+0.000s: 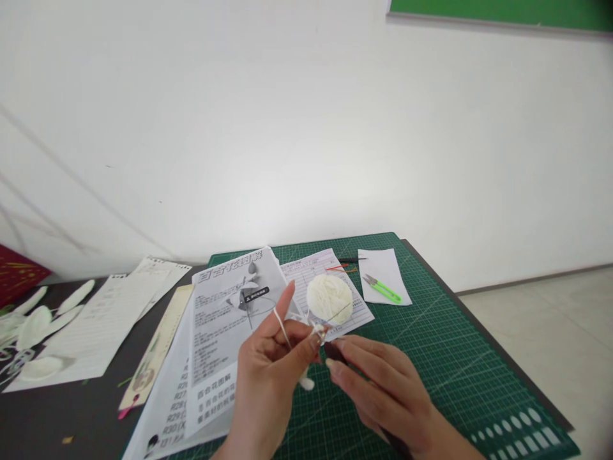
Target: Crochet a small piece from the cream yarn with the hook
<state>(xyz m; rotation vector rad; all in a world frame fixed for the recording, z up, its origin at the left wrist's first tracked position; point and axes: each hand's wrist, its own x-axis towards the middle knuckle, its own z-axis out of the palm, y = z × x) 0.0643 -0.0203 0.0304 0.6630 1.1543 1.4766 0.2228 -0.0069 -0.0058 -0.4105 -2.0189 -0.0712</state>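
My left hand (pixel 268 367) pinches a small piece of white crochet (pixel 318 330) between thumb and fingers, its index finger raised with a strand of white yarn (pixel 281 324) running over it. A white end hangs below that hand. My right hand (pixel 390 383) is closed around the dark handle of a crochet hook (pixel 334 351). The hook's tip meets the crochet piece, though the exact stitch is too small to make out. Just beyond both hands sits a ball of cream yarn (pixel 329 298) on a printed sheet (pixel 306 268).
Green-handled thread snips (pixel 383 289) lie on white paper (pixel 390 259) on a green cutting mat (pixel 460 358). Left are printed pattern pages (pixel 215 338), a bookmark-like strip (pixel 156 351) and white crocheted petals (pixel 36 327) on paper. A white wall (pixel 306 128) stands behind the table.
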